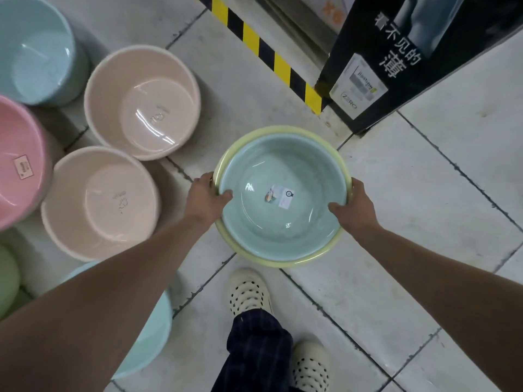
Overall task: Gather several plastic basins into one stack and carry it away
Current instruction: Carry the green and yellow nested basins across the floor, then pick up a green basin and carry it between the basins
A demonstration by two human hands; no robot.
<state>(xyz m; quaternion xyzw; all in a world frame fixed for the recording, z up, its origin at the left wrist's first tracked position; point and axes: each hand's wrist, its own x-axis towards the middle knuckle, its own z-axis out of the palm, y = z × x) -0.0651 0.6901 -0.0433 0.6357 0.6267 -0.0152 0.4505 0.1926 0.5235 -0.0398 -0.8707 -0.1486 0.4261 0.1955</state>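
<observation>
While gripped, round glossy teal basin point(283, 219) in yellow basin point(271, 260)

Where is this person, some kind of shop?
Most likely a shop selling household goods. Many plastic basins sit out on the tiled floor, one pink basin bears what looks like a price tag, and a printed product display box stands by a hazard-striped edge.

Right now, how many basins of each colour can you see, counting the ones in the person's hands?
Blue or teal: 3, one top left, one under the left arm, one nested in the held stack
Beige: 2
Pink: 1
Yellow: 1, outer basin of the held stack
Green: 1, partly visible
Total: 8
</observation>
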